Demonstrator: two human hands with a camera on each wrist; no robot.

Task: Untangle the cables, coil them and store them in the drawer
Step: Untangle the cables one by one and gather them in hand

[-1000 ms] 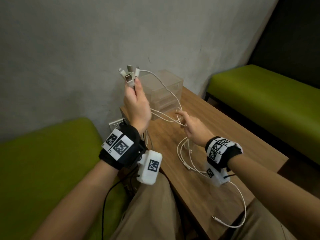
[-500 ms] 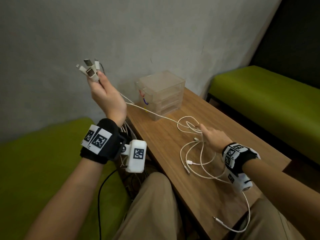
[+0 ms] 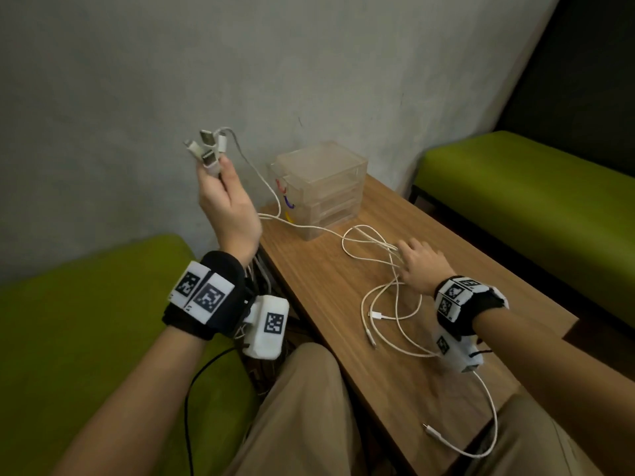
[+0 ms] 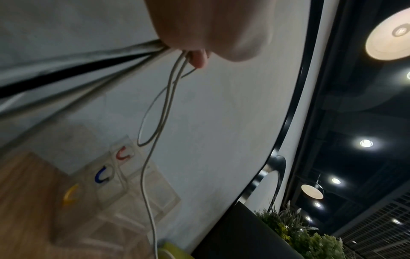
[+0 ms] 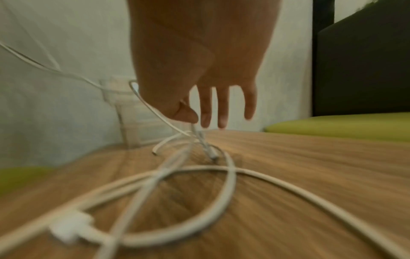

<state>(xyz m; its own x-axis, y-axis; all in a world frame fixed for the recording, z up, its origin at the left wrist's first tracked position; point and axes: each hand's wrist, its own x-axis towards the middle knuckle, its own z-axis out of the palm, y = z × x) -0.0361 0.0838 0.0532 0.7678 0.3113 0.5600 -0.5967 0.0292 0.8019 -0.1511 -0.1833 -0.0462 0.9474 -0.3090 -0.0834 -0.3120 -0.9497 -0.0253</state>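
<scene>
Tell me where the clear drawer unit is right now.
In the head view the clear drawer unit stands at the far end of the wooden table against the wall, beyond the white cables, between both hands.

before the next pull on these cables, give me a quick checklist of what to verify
1. Left hand grips the plug ends together: ok.
2. Right hand pins the cables on the table: cannot tell, fingers straight over the strands.
3. Cables untangled: not ok, loops cross on the table.
4. One strand runs in front of the drawer unit; snagging: cannot tell.
5. A drawer open for storing: not ok, all look closed.
</scene>
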